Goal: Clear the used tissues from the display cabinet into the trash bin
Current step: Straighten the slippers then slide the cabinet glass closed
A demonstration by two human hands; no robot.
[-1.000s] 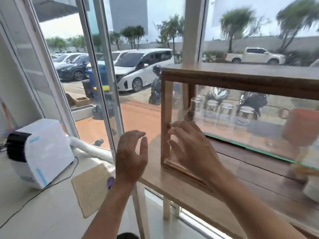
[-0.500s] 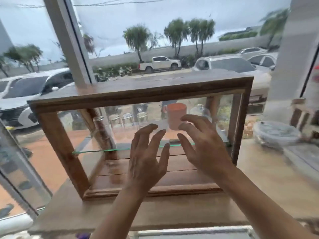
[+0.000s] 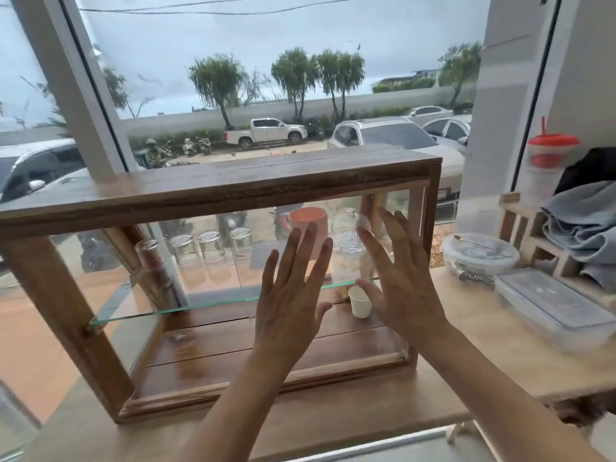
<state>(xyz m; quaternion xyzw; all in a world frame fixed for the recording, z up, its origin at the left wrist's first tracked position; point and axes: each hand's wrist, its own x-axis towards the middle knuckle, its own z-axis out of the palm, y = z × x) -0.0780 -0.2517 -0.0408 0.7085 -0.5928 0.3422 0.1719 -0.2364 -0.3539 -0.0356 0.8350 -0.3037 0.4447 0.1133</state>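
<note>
Before both spread, empty hands, left (image 3: pixel 289 303) and right (image 3: pixel 401 290), wooden glass-fronted display cabinet (image 3: pixel 220 185): press palms flat, slide pane sideways evenly

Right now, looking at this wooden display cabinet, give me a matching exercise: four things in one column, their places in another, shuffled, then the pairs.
Things:
1. orange plastic cup
2. small white paper cup
3. round clear lidded container
4. red-lidded drink cup

Places:
A. counter, just right of the cabinet
B. cabinet's wooden floor, under the glass shelf
C. on the glass shelf
D. far right, atop the wooden crate

Pairs: 1-C, 2-B, 3-A, 4-D
</note>
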